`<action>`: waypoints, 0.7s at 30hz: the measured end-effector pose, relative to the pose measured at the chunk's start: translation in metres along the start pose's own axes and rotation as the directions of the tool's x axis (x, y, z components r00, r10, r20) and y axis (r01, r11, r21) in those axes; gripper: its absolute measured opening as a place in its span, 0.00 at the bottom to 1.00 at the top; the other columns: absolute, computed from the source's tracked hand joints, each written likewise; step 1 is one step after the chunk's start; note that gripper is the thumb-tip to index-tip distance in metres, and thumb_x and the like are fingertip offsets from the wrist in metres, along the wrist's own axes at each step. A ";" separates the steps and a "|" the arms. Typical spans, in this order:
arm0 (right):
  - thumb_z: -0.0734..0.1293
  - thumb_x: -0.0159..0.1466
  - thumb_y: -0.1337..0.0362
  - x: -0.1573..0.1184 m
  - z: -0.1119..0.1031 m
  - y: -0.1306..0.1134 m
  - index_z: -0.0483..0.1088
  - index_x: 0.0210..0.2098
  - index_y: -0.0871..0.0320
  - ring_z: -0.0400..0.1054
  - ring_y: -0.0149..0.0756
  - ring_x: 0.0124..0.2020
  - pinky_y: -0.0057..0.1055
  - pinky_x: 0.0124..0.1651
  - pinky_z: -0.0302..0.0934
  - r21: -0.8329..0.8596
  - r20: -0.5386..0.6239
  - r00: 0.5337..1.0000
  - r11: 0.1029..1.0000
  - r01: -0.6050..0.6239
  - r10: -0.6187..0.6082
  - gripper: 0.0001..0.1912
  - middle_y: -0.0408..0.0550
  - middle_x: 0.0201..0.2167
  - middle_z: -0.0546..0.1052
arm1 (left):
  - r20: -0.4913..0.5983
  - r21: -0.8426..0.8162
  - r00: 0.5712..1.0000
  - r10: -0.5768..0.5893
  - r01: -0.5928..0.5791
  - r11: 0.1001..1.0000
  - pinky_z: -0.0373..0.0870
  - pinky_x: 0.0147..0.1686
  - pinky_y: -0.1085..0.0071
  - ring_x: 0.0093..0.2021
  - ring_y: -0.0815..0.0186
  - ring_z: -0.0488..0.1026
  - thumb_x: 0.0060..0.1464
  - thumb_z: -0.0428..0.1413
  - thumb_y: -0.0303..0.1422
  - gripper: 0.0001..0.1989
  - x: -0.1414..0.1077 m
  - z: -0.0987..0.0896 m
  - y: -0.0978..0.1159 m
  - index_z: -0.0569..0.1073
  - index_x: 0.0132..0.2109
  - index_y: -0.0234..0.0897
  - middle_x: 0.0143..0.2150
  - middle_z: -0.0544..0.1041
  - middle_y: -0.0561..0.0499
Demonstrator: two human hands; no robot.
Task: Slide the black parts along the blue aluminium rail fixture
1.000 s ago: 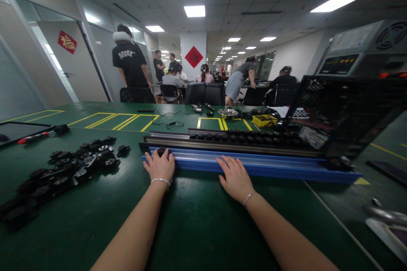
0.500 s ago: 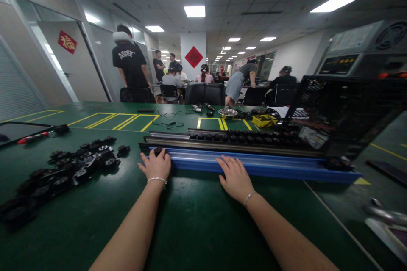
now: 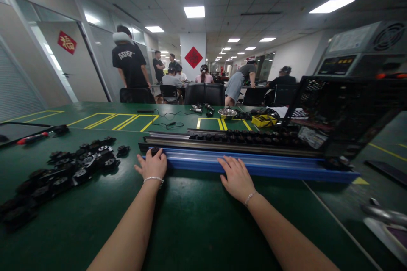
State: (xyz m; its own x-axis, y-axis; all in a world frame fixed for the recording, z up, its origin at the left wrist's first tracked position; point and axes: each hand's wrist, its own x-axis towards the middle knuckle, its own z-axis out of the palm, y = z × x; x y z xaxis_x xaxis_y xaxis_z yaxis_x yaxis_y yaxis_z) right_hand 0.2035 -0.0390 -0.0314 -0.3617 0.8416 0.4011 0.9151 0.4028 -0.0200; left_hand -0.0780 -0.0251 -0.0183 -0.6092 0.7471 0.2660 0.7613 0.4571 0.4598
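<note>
A long blue rail (image 3: 263, 164), shaped like an open channel, lies across the table in front of me. At its left end my left hand (image 3: 154, 165) has its fingers bent around a small black part (image 3: 155, 150), which is mostly covered by the fingers. My right hand (image 3: 235, 178) lies palm down against the near side of the rail, fingers stretched out and holding nothing. More black parts (image 3: 338, 162) sit in the right end of the rail. On the left, several similar loose black parts (image 3: 84, 161) are heaped on the green table.
Behind the blue rail lie dark rails (image 3: 235, 146) with rows of black parts. An open computer case (image 3: 349, 110) stands on the right. Farther back are a metal bowl (image 3: 227, 112) and a yellow tray (image 3: 264, 121). A red-handled tool (image 3: 33, 137) lies left. Several people are beyond the table.
My left hand has shifted slightly left with the black part, at the rail's left end. The right hand stays nearly still against the rail.
</note>
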 end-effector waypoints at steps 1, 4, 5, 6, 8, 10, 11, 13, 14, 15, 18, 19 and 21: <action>0.58 0.58 0.64 0.000 0.000 0.000 0.57 0.58 0.52 0.51 0.40 0.59 0.41 0.61 0.38 0.000 -0.001 1.000 1.000 0.001 -0.001 0.27 0.48 0.58 0.62 | -0.005 -0.004 1.000 -0.002 0.002 1.000 0.46 0.55 0.39 0.63 0.41 0.44 0.55 0.40 0.41 0.21 0.001 0.001 -0.001 0.69 0.52 0.53 0.63 0.58 0.52; 0.58 0.58 0.64 0.000 0.000 -0.001 0.58 0.57 0.52 0.51 0.40 0.59 0.41 0.61 0.38 0.001 -0.007 1.000 1.000 -0.001 0.001 0.26 0.48 0.58 0.62 | -0.038 0.004 0.999 0.030 -0.030 1.000 0.53 0.55 0.47 0.61 0.47 0.51 0.55 0.41 0.40 0.20 0.007 0.004 -0.007 0.71 0.51 0.53 0.61 0.60 0.52; 0.58 0.58 0.64 0.000 0.001 -0.001 0.58 0.57 0.52 0.51 0.40 0.59 0.41 0.61 0.38 0.002 -0.008 1.000 1.000 -0.002 0.002 0.26 0.48 0.58 0.61 | -0.052 0.013 0.997 0.050 -0.049 0.999 0.55 0.55 0.51 0.60 0.50 0.53 0.55 0.41 0.39 0.20 0.009 0.005 -0.009 0.71 0.50 0.52 0.60 0.62 0.51; 0.59 0.58 0.64 0.001 0.001 -0.001 0.58 0.57 0.52 0.51 0.40 0.59 0.41 0.61 0.38 0.001 -0.010 1.000 1.000 -0.005 0.005 0.27 0.48 0.59 0.61 | -0.064 0.023 0.996 0.069 -0.067 0.997 0.56 0.55 0.54 0.59 0.53 0.56 0.55 0.40 0.38 0.20 0.012 0.006 -0.012 0.72 0.50 0.51 0.59 0.63 0.51; 0.59 0.58 0.64 0.001 0.002 -0.002 0.58 0.57 0.51 0.50 0.41 0.59 0.41 0.61 0.39 0.000 -0.011 1.000 1.000 -0.010 0.010 0.27 0.49 0.60 0.59 | -0.080 0.037 0.992 0.092 -0.090 0.995 0.56 0.55 0.58 0.58 0.56 0.58 0.56 0.40 0.37 0.21 0.016 0.006 -0.015 0.73 0.49 0.48 0.58 0.65 0.49; 0.59 0.58 0.64 0.001 0.002 -0.002 0.57 0.58 0.51 0.50 0.41 0.60 0.41 0.61 0.39 -0.001 -0.009 1.000 1.000 -0.015 0.015 0.27 0.49 0.60 0.58 | -0.086 0.039 0.991 0.104 -0.101 0.994 0.54 0.56 0.61 0.57 0.59 0.59 0.56 0.40 0.35 0.21 0.019 0.006 -0.017 0.73 0.49 0.45 0.57 0.66 0.48; 0.59 0.58 0.64 0.001 0.003 -0.001 0.57 0.58 0.51 0.50 0.40 0.60 0.41 0.61 0.39 -0.002 -0.009 1.000 1.000 -0.017 0.017 0.27 0.48 0.60 0.58 | -0.089 0.038 0.990 0.110 -0.107 0.994 0.54 0.57 0.61 0.57 0.59 0.59 0.56 0.40 0.35 0.21 0.020 0.006 -0.017 0.74 0.49 0.44 0.56 0.67 0.47; 0.59 0.58 0.64 0.000 0.003 -0.001 0.57 0.58 0.51 0.49 0.40 0.60 0.41 0.61 0.39 -0.001 -0.009 1.000 1.000 -0.020 0.020 0.27 0.48 0.60 0.58 | -0.095 0.034 0.989 0.117 -0.115 0.993 0.52 0.58 0.62 0.58 0.61 0.59 0.56 0.40 0.34 0.21 0.021 0.005 -0.017 0.74 0.48 0.43 0.55 0.68 0.47; 0.59 0.58 0.64 0.000 0.003 -0.001 0.57 0.58 0.51 0.49 0.40 0.60 0.41 0.61 0.39 -0.001 -0.009 1.000 1.000 -0.021 0.021 0.27 0.48 0.60 0.58 | -0.097 0.030 0.988 0.117 -0.115 0.993 0.52 0.58 0.63 0.58 0.61 0.59 0.56 0.40 0.34 0.21 0.020 0.005 -0.017 0.74 0.48 0.43 0.55 0.68 0.47; 0.59 0.58 0.64 0.000 0.003 -0.001 0.57 0.58 0.51 0.49 0.40 0.60 0.42 0.61 0.39 -0.001 -0.009 1.000 1.000 -0.021 0.021 0.27 0.48 0.60 0.58 | -0.098 0.025 0.988 0.115 -0.113 0.993 0.52 0.58 0.63 0.58 0.61 0.59 0.56 0.40 0.34 0.21 0.020 0.005 -0.017 0.74 0.48 0.43 0.55 0.68 0.47; 0.59 0.58 0.64 0.000 0.004 -0.001 0.57 0.58 0.51 0.49 0.41 0.60 0.42 0.61 0.39 0.001 -0.011 1.000 1.000 -0.016 0.016 0.27 0.48 0.60 0.58 | -0.090 0.004 0.991 0.099 -0.099 0.995 0.53 0.58 0.63 0.58 0.61 0.59 0.56 0.40 0.34 0.21 0.020 0.005 -0.017 0.73 0.49 0.43 0.57 0.66 0.47; 0.58 0.58 0.64 0.000 0.003 -0.001 0.58 0.57 0.51 0.49 0.41 0.60 0.42 0.61 0.39 0.002 -0.012 1.000 1.000 -0.015 0.015 0.27 0.48 0.60 0.58 | -0.083 -0.005 0.992 0.091 -0.092 0.996 0.54 0.57 0.63 0.57 0.60 0.60 0.56 0.40 0.35 0.21 0.020 0.005 -0.017 0.73 0.49 0.43 0.58 0.65 0.47; 0.58 0.58 0.64 0.000 0.003 -0.001 0.58 0.57 0.51 0.50 0.41 0.60 0.42 0.61 0.39 0.004 -0.012 1.000 1.000 -0.013 0.013 0.27 0.48 0.60 0.58 | -0.068 -0.024 0.995 0.073 -0.074 0.997 0.55 0.57 0.63 0.57 0.59 0.61 0.56 0.40 0.35 0.21 0.020 0.006 -0.018 0.72 0.50 0.44 0.60 0.63 0.48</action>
State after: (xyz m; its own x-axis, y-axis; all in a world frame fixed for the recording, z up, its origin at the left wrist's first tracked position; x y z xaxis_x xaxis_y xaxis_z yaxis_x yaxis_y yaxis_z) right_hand 0.2017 -0.0382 -0.0345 -0.3473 0.8425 0.4119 0.9191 0.3930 -0.0289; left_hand -0.1023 -0.0157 -0.0262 -0.5660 0.7437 0.3557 0.7991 0.3887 0.4587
